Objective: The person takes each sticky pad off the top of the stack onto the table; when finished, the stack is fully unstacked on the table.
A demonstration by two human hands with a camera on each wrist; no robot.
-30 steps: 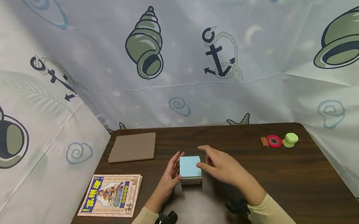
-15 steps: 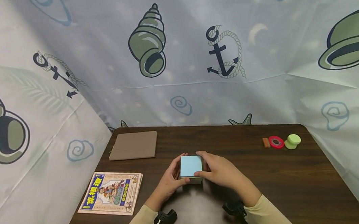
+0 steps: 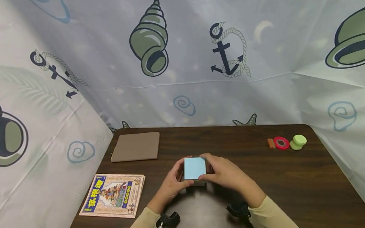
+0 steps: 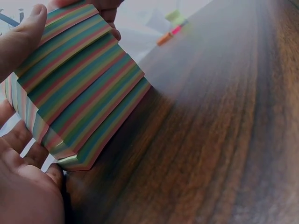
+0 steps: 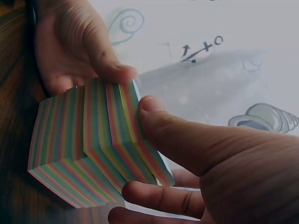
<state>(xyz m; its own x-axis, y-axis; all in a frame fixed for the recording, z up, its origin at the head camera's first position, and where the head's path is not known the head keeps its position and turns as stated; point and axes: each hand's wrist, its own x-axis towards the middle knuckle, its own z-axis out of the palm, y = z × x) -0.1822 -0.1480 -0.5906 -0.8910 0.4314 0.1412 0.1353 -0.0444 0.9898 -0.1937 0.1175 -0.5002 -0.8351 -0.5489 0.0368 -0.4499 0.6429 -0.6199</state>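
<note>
Paper block (image 3: 194, 168), layers already skewed, pinched between left hand (image 3: 172, 184) and right hand (image 3: 226, 175); uneven squeeze risked sheets sliding apart.

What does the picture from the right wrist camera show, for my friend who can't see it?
Two hands hold a thick block of rainbow-striped paper sheets, its layers slid out of line. The right hand pinches it with thumb and fingers; the left hand grips its far side, above a dark wooden table.
</note>
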